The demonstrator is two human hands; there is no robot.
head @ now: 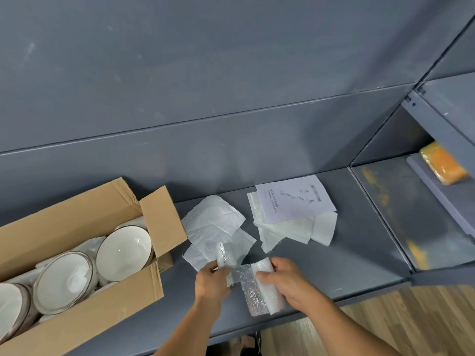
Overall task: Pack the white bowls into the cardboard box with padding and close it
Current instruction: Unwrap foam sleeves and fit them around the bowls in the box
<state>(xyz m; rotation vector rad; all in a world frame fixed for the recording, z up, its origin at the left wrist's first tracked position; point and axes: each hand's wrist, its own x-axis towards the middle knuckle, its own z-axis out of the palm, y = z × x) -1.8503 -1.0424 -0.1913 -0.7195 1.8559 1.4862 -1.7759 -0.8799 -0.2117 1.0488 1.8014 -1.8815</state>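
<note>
Head view, both hands (213, 281) (288, 281) gripping foil padding (253, 286), cardboard box (84, 314) of bowls (123, 255) left

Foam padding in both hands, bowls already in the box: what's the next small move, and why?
Probably carry the foam padding left to the cardboard box and lay it over the bowls. Both hands, left and right, grip the sheet over the shelf; the bowls sit uncovered, and the flaps stand open.

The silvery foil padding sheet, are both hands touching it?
Touching. The head view shows the left hand and right hand each gripping the silvery foil padding sheet.
</note>
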